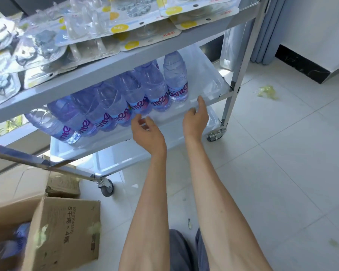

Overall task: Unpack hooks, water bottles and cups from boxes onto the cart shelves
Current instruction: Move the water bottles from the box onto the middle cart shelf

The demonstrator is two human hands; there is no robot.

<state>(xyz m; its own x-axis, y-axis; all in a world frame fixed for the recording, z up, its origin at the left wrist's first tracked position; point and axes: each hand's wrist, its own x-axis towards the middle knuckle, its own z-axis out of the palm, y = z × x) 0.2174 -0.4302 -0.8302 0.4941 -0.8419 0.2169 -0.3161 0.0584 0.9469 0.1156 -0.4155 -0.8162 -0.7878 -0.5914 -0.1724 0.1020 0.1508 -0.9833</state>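
Several clear water bottles [157,89] with purple-lettered labels stand in a row on the cart's middle shelf [205,83]. My left hand [147,132] hovers at the shelf's front edge just below the bottles, fingers loosely curled, holding nothing. My right hand [197,118] reaches over the same edge to the right of the row, fingers relaxed and empty. Packs of hooks [123,22] in blister cards cover the top shelf [125,61]. A cardboard box [65,231] at lower left holds more bottles [18,239], blurred.
The cart's bottom shelf [114,163] shows below the middle one, with castor wheels [106,187] on the white tiled floor. A flattened carton [64,184] lies behind the box. Scraps of yellowish plastic [266,91] lie on the floor to the right.
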